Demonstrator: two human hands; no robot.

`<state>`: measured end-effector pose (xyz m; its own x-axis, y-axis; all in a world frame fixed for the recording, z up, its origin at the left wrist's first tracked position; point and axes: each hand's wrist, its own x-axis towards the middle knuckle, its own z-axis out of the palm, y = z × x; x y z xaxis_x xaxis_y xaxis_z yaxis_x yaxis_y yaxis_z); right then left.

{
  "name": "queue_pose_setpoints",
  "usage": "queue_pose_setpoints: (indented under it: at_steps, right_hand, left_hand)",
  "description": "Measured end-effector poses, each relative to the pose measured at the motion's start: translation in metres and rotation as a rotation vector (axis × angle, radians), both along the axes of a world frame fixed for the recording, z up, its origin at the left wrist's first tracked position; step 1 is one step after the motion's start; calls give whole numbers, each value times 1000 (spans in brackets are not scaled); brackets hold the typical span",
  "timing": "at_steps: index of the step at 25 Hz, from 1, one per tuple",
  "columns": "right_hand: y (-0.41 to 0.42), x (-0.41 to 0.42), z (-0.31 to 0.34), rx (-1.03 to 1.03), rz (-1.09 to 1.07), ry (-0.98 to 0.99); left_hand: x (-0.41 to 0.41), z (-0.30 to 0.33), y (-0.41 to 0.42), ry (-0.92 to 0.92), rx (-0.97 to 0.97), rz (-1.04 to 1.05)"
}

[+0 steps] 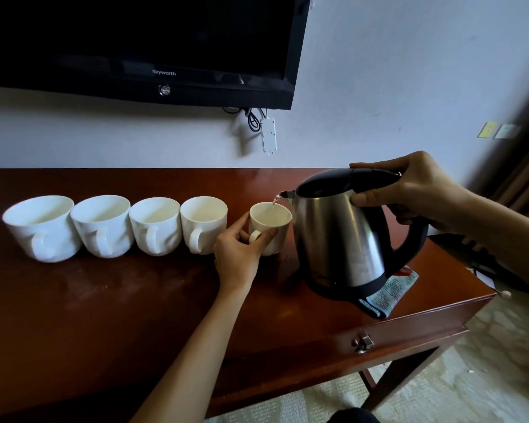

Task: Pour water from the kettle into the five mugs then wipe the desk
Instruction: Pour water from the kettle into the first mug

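The pouring seems to be at its beginning. A thin stream of water runs from the spout of the kettle (342,230) into the rightmost mug (271,227) — the first one next to the kettle. The other four mugs (119,225) stand in a row to the left on the desk (104,300); whether they hold water cannot be told from this angle. So at least this mug is not finished, and the wiping is left.

The right hand (409,190) is closed around the black handle, with the kettle tilted toward the mug and lifted over the desk. The left hand (239,248) holds the mug at its side, with fingers curled near its handle. A folded cloth (388,297) lies on the desk just behind the kettle — probably for the wiping.
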<state>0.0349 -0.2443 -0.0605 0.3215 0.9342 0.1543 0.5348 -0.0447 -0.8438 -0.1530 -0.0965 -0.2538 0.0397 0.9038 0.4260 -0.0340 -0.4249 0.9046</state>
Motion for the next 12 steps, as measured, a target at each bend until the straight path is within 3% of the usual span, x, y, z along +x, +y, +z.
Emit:
queue_pose_setpoints:
  at_steps: [12]
  right_hand:
    - [1, -1, 0, -5, -1, 10]
  left_hand:
    - [0, -2, 0, -8, -7, -10]
